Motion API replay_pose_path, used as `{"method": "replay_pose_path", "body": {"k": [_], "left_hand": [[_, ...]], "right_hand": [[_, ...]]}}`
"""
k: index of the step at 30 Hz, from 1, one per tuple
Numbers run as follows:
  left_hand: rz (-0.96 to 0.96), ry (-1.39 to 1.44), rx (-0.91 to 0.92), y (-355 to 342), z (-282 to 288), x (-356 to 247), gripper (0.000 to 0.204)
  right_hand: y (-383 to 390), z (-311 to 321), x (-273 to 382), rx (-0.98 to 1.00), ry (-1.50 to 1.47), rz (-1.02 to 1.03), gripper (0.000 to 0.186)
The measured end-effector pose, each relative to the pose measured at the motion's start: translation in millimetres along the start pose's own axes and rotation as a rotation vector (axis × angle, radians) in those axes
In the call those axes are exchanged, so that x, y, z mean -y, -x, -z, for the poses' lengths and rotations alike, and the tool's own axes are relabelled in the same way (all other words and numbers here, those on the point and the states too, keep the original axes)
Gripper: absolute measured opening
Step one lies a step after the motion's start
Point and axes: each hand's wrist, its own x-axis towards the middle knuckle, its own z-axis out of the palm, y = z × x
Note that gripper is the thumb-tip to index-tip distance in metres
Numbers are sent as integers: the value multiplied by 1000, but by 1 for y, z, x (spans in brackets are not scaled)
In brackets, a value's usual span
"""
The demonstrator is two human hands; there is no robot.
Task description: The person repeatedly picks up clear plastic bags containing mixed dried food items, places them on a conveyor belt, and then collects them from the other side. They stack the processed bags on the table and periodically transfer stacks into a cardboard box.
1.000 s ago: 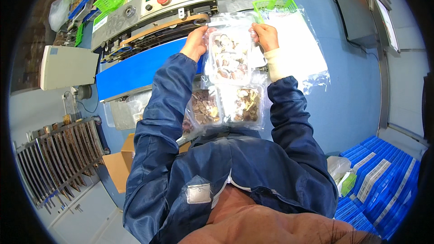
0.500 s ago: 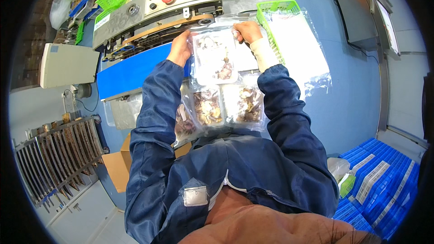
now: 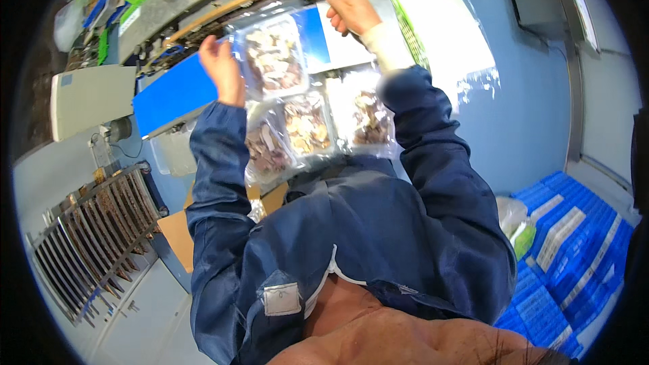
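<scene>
A clear bag holding a white tray (image 3: 276, 57) of brown and cream pieces, like cut mushrooms, lies at the front of the machine with the orange band. My left hand (image 3: 223, 73) is at the bag's left edge, fingers raised and apart; whether it touches the film is unclear. Away to the right, my right hand (image 3: 354, 15) hovers by the machine's pale plate (image 3: 338, 44), its fingers loosely bent with nothing visible in them. Closer to my body are more bagged trays: a left one (image 3: 267, 149), a middle one (image 3: 307, 125) and a right one (image 3: 370, 118).
Beyond my hands runs the machine (image 3: 230, 3) with its orange band and red button. A green basket (image 3: 399, 10) with clear plastic bags (image 3: 443, 27) stands at the right. Blue stacked packs (image 3: 574, 230) are at lower right, a metal rack (image 3: 94, 236) at lower left.
The bagged tray, earlier held between both hands, has moved left and lies lower against the machine. My right hand has let go and risen; my left has shifted left and its fingers have opened.
</scene>
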Motion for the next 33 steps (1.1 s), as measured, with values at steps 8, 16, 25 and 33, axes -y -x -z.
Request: {"method": "replay_pose_path", "body": {"k": [8,16,25,33], "left_hand": [[369,111,767,173,30,-54,14],[735,37,866,228,-22,23,24],[863,200,740,236,-55,4,30],[761,269,842,158,-103,-58,23]], "right_hand": [[194,79,-103,-106,227,-469,40],[214,35,-209,-308,242,-336,34],[278,80,-129,-161,-459,-175,10],[206,87,-42,-363,-253,14,21]]}}
